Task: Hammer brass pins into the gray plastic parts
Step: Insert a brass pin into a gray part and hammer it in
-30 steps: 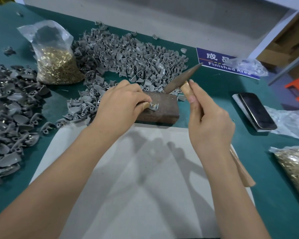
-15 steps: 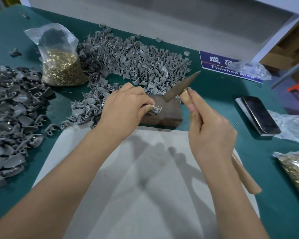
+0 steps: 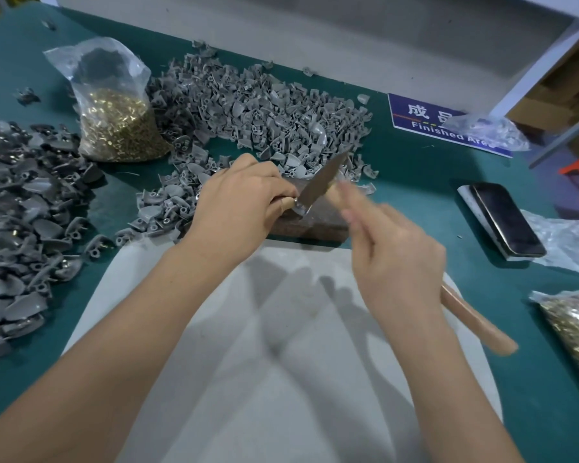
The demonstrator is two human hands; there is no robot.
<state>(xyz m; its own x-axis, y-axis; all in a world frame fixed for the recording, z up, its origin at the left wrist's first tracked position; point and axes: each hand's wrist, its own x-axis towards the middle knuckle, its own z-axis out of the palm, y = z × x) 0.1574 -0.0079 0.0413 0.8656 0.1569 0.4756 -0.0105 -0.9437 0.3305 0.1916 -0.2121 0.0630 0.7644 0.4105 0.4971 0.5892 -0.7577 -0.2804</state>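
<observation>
My left hand (image 3: 241,202) pinches a small gray plastic part (image 3: 299,208) on top of a rusty brown metal block (image 3: 315,222). My right hand (image 3: 391,259) grips the wooden handle of a hammer (image 3: 325,175), blurred with motion, and its metal head touches the part. The handle's end (image 3: 475,322) sticks out behind my wrist. A large pile of gray parts (image 3: 258,118) lies behind the block. A clear bag of brass pins (image 3: 114,118) stands at the back left.
Darker gray parts with pins (image 3: 24,225) are heaped at the left. A phone (image 3: 505,222) and crumpled plastic lie at the right, with another bag of pins (image 3: 572,325) at the right edge. A blue "Finished Area" sign (image 3: 432,125) is behind. A gray sheet (image 3: 281,345) covers the near table.
The hammer head has swung down from above the block onto the part held by my left hand. My right hand moved down and forward with it.
</observation>
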